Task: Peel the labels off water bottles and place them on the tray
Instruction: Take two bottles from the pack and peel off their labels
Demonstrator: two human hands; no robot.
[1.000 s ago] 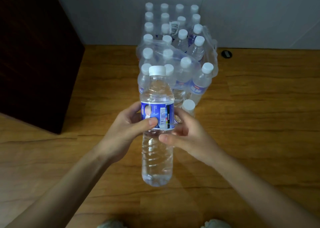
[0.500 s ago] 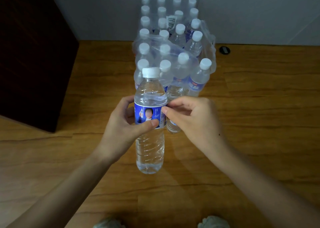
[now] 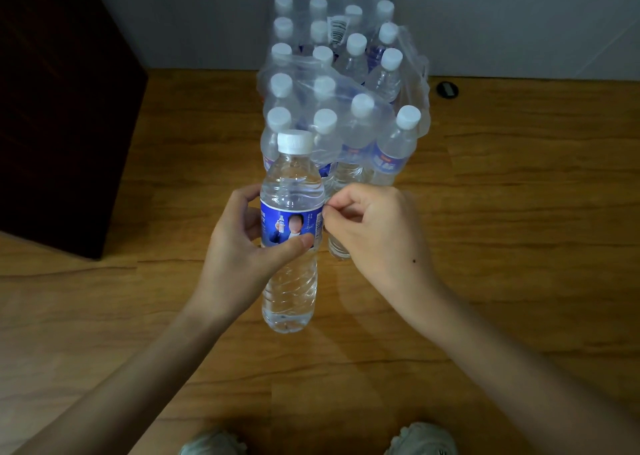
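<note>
A clear water bottle (image 3: 290, 281) with a white cap is held upright above the wooden floor. A blue label (image 3: 289, 224) wraps its middle. My left hand (image 3: 242, 246) grips the bottle around the label, thumb across the front. My right hand (image 3: 374, 233) has its fingers curled at the label's right edge, with thumb and forefinger pinching there. No tray is in view.
Behind the bottle stands a shrink-wrapped pack of water bottles (image 3: 346, 101), its plastic torn open at the front. A dark wooden cabinet (image 3: 62, 108) fills the left. A small black disc (image 3: 447, 90) lies near the wall. Shoe tips (image 3: 419, 440) show at the bottom.
My left hand turned the bottle so the barcode moved to the right edge. My right hand rose from below the label to pinch at its right edge.
</note>
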